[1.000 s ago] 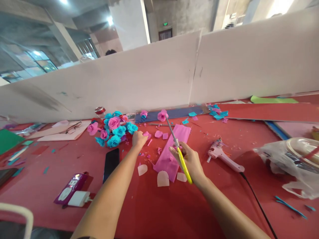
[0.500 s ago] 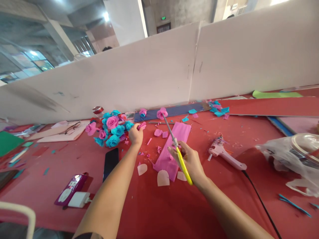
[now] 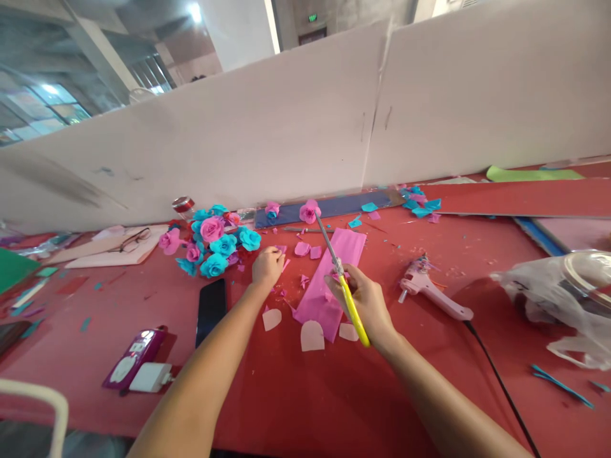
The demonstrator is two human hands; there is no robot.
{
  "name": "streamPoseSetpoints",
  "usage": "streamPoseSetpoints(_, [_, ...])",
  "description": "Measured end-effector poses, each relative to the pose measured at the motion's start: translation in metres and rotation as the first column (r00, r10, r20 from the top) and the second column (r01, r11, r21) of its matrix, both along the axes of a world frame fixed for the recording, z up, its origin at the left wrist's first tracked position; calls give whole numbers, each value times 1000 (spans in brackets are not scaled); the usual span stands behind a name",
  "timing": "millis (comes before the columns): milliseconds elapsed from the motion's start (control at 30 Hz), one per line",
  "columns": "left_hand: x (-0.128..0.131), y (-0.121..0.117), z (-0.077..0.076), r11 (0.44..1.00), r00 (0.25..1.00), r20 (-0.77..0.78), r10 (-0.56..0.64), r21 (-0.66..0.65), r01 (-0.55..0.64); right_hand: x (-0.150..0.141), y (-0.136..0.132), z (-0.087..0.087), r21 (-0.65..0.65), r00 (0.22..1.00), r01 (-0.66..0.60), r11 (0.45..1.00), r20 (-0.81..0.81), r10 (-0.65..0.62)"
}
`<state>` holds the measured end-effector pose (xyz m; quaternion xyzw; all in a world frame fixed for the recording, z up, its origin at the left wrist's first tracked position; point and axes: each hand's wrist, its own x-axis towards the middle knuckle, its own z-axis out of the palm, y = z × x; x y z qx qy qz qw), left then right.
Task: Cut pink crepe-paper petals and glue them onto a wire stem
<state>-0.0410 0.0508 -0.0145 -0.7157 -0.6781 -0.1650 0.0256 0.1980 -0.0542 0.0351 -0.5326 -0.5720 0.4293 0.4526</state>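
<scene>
My right hand is closed around yellow-handled scissors. Their long blades look closed and point up and away, the tips overlapping a pink paper flower in view. My left hand is low over the table, fingers pinched at a small pink paper piece; its fingertips are partly hidden. Between the hands lies a pink crepe paper strip, with cut pink pieces scattered near it. Left of my left hand is a bunch of blue and pink paper flowers.
A pink glue gun with a black cord lies to the right, near a plastic bag. Pale paper templates lie in front. On the left are a phone, a purple power bank, a white charger and glasses. A white partition stands behind.
My left hand has moved slightly right and down, away from the flower bunch, with the pink piece at its fingers. My right hand and the scissors have hardly moved. The view has tilted slightly.
</scene>
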Motion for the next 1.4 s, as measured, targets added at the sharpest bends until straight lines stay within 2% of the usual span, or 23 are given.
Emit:
streamPoseSetpoints(100, [3,-1,5,1000,1000,-4,-6,-28,6,0,1,0,-12,1000,21,1000,-6,-21])
streamPoseSetpoints(267, [-4,-2,24,998,998,67,14,-67,-9,1,2,0,-6,994,47,999,-102,-47])
streamPoseSetpoints(400, [7,-17,22,993,987,137,79,-101,-65,2,4,-3,-7,979,55,998,-195,-56])
streamPoseSetpoints(500, [16,-29,20,982,977,206,60,-186,-22,2,5,-2,-41,963,37,998,-267,-47])
streamPoseSetpoints(700, [22,-46,36,958,928,371,-30,-253,132,3,6,7,-100,919,70,993,-382,-103])
streamPoseSetpoints(800, [37,-52,32,949,921,384,-61,-264,173,2,6,8,-103,903,73,992,-415,-110])
streamPoseSetpoints(933, [55,-52,19,957,943,328,-57,-253,146,0,6,6,-121,906,83,989,-403,-126])
streamPoseSetpoints(1033, [40,-50,23,964,951,308,-10,-251,91,1,7,6,-105,918,97,990,-375,-130])
streamPoseSetpoints(1133, [3,-53,36,972,952,299,70,-235,2,3,6,8,-73,936,110,991,-329,-128])
streamPoseSetpoints(1233, [-29,-63,42,961,952,295,80,-276,5,4,5,9,-40,952,114,993,-282,-121])
streamPoseSetpoints(1300, [-35,-71,39,955,956,284,68,-297,20,4,4,9,-27,958,114,993,-263,-117])
streamPoseSetpoints(1400, [-26,-78,30,959,961,270,65,-284,16,2,2,7,-20,966,108,994,-236,-109])
